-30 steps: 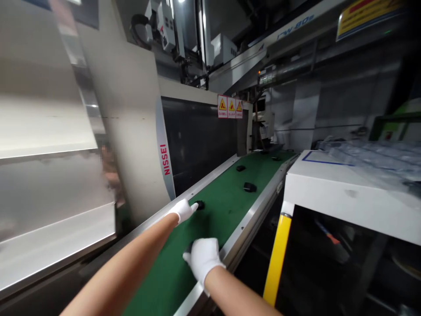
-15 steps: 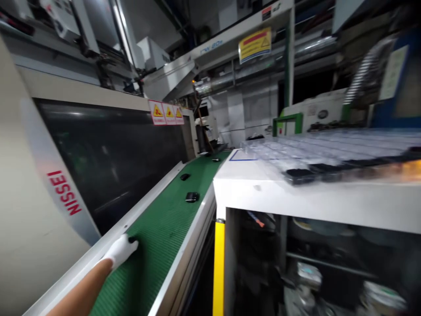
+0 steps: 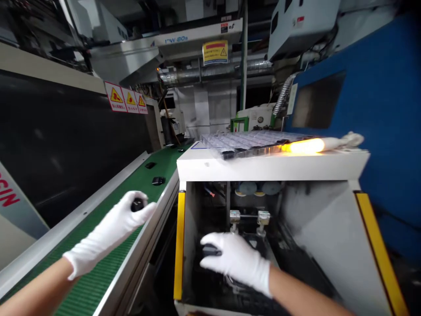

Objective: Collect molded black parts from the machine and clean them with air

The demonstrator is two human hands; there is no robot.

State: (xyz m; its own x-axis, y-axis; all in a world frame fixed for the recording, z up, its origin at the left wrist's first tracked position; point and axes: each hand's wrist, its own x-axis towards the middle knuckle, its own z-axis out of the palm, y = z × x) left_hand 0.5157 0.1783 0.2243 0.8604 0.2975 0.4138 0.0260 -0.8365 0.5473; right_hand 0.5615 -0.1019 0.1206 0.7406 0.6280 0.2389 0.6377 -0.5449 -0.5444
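Note:
My left hand (image 3: 123, 219), in a white glove, is closed around a small black plastic part (image 3: 137, 204) above the green conveyor belt (image 3: 108, 237). My right hand (image 3: 232, 259), also gloved in white, grips another dark plastic part (image 3: 210, 250) between thumb and fingers. It is in front of the open bay of a white machine (image 3: 272, 169). Inside that bay two small pale-topped fixtures (image 3: 234, 216) stand on posts. Farther up the belt lie more black parts (image 3: 158, 180), apart from my hands.
On the machine's top rests a clear plastic tray (image 3: 243, 140) with black parts along its front edge, beside a glowing lamp (image 3: 305, 145). Yellow strips (image 3: 179, 245) edge the bay. A dark machine panel (image 3: 75, 140) borders the belt; a blue machine (image 3: 371, 96) stands right.
The view has swung right. My left hand has lifted from the belt with a black part. My right hand has come into view, holding a dark part.

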